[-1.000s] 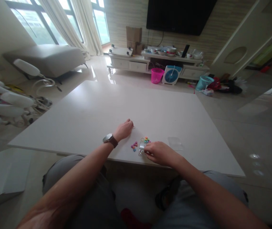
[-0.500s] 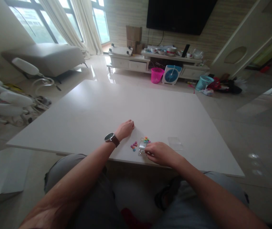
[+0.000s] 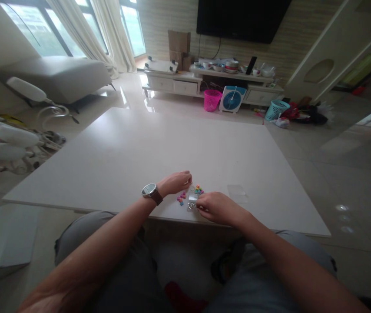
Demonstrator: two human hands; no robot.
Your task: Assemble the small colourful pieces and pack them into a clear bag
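Observation:
On the white table [image 3: 159, 143], a small clear box [image 3: 192, 198] holds silvery metal pieces in its near part. My right hand [image 3: 216, 208] is at the box's right side, its fingers pinched over the metal pieces; what they grip is too small to make out. Just beyond the box, my left hand [image 3: 179, 181] is closed above the table, and anything in its fingers is hidden. Small colourful pieces [image 3: 181, 198] lie left of the box, and another colourful cluster [image 3: 199, 189] lies behind it, beside a thin ring [image 3: 192, 188].
A clear flat lid [image 3: 236, 193] lies right of my right hand. The table's near edge runs just before my knees. Beyond the table stand a pink basket [image 3: 212, 101], a blue fan [image 3: 233, 99] and a low cabinet [image 3: 185, 87].
My left hand has moved right and nearer, towards the box and the ring. My right hand stays at the box. The whole view has shifted slightly.

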